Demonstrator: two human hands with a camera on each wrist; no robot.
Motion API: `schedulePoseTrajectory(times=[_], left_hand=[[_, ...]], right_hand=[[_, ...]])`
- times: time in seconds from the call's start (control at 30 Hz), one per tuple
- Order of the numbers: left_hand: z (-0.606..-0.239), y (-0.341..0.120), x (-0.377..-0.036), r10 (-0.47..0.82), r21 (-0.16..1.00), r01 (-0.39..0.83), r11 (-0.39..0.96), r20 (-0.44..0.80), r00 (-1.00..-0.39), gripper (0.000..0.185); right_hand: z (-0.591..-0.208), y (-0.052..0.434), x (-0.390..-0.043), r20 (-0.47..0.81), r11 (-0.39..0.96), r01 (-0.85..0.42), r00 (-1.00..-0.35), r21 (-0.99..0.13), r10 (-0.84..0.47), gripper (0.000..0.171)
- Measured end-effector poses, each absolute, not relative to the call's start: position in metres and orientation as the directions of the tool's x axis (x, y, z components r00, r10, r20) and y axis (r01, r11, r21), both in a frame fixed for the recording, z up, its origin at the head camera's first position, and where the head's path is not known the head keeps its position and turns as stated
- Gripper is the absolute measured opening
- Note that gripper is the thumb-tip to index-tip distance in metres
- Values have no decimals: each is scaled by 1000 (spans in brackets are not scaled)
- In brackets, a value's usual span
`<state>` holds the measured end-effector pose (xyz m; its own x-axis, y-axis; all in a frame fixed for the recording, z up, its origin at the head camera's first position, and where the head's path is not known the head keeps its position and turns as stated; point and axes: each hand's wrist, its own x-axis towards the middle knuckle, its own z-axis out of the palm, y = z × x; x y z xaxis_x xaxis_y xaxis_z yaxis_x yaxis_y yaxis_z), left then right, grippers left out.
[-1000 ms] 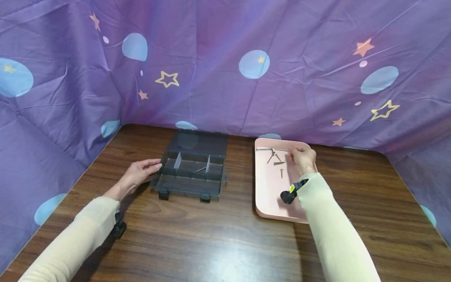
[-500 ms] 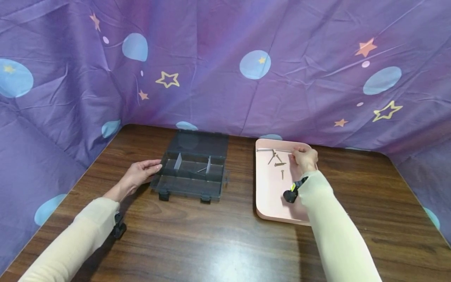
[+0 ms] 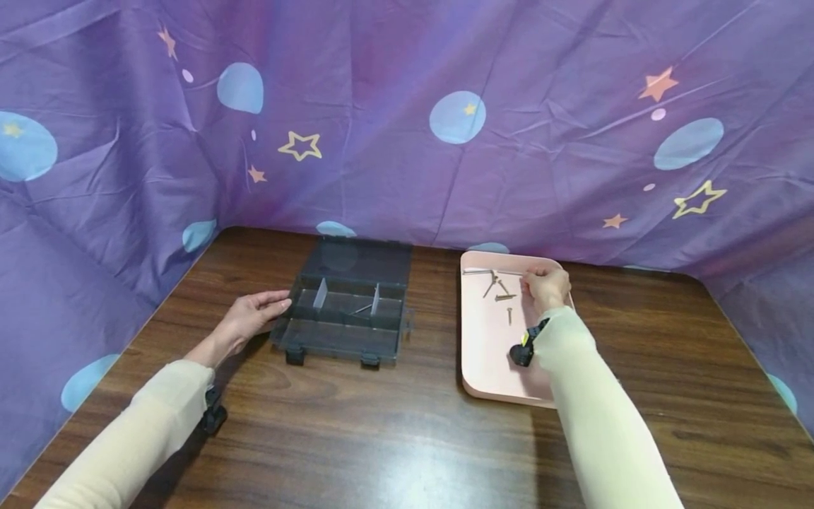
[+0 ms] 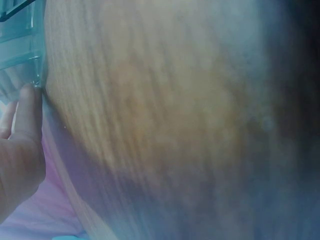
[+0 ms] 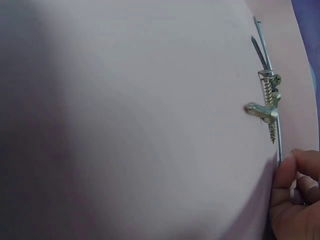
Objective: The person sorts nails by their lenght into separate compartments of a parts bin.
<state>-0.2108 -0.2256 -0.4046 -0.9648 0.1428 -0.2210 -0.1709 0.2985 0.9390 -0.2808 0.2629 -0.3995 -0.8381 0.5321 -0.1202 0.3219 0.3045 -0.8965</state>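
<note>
My left hand (image 3: 251, 316) reaches to the left side of an open, dark see-through organizer box (image 3: 343, 339), its straight fingers touching the edge. In the left wrist view a fingertip of it meets the box's corner (image 4: 35, 75). One nail (image 3: 362, 309) lies in a back compartment near a divider. My right hand (image 3: 548, 286) is down in the far right corner of a pink tray (image 3: 483, 360). Thumb and forefinger pinch the end of a long thin nail (image 5: 279, 140), seen in the right wrist view. Beside it lie several screws (image 5: 268, 95) and a darker pointed nail (image 5: 258, 50).
Both the box and the tray stand on a brown wooden table (image 3: 356, 424), with a strip of table between them. The box lid (image 3: 362, 260) lies folded back toward the purple curtain (image 3: 381, 141) behind the table. A lone screw (image 3: 509, 315) lies nearer the tray's middle.
My right hand has shifted only slightly in the tray's far corner. The thin nails there now line up in one line toward my fingers. My left hand and the box stay put.
</note>
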Motion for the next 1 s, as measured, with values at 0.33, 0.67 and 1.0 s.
schedulePoseTrajectory(times=[0.33,0.67,1.0], left_hand=[[-404,-227,-210,147,940,-166,298,-217,-965,53],[-408,-228,-210,132,944,-174,279,-217,-967,52],[-405,-227,-210,135,938,-178,299,-227,-965,53]], right_hand=[[-404,260,-286,-139,227,315,-813,-921,565,26],[-405,259,-287,-173,161,317,-800,-935,574,21],[-405,260,-288,-204,119,339,-773,-933,601,6]])
